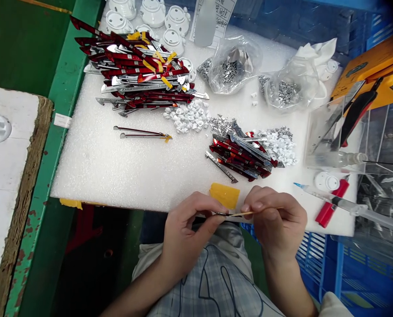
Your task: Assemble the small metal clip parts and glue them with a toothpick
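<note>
My left hand (192, 229) pinches one end of a thin dark strip (221, 214) at the front edge of the white foam board (117, 176). Between the fingers of my right hand (277, 218) is a thin wooden stick (249, 213), whose tip meets the strip. Just beyond my hands lies a yellow tape piece (225, 195). A pile of red and silver strips (239, 154) is ahead, beside small white parts (280, 147). Two thin strips (143, 133), joined by yellow tape at one end, lie to the left.
A larger strip pile (137, 66) and white round parts (176, 20) are at the back left. Bags of small metal parts (231, 68) stand behind. At right are a syringe (341, 204), a red tube (331, 204) and a clear box (335, 136) holding pliers.
</note>
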